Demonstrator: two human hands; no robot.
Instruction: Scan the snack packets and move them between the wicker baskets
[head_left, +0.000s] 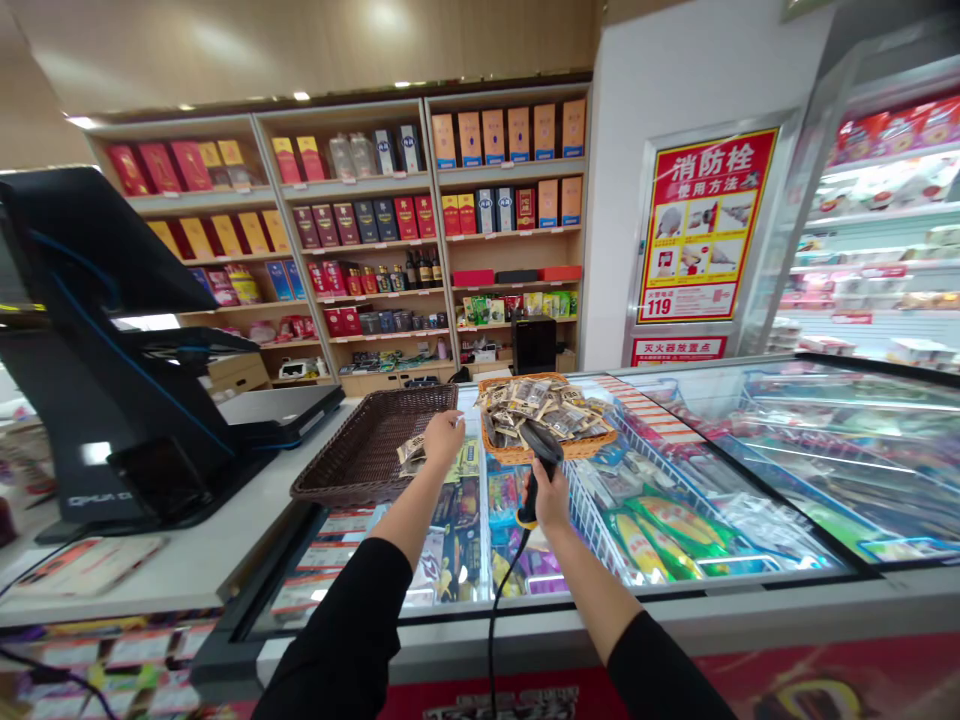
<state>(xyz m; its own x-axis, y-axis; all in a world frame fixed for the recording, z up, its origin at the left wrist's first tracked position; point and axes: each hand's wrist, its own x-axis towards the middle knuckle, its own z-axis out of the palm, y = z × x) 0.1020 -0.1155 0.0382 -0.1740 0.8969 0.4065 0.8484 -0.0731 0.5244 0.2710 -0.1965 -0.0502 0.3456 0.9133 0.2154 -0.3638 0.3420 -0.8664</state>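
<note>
My right hand is wrapped around the handle of a black barcode scanner, whose cable hangs down toward me. The scanner's head is over the near edge of an orange wicker basket, heaped with small beige and brown packets. My left hand is between this basket and a dark brown wicker basket, fingers curled together. What they hold, if anything, is hidden. Beside that hand a few similar packets lie at the right end of the brown basket.
Both baskets stand on the glass top of a chest freezer filled with packaged goods. On the left counter are a checkout terminal with a scale plate and a booklet. Shelves of boxes line the back wall.
</note>
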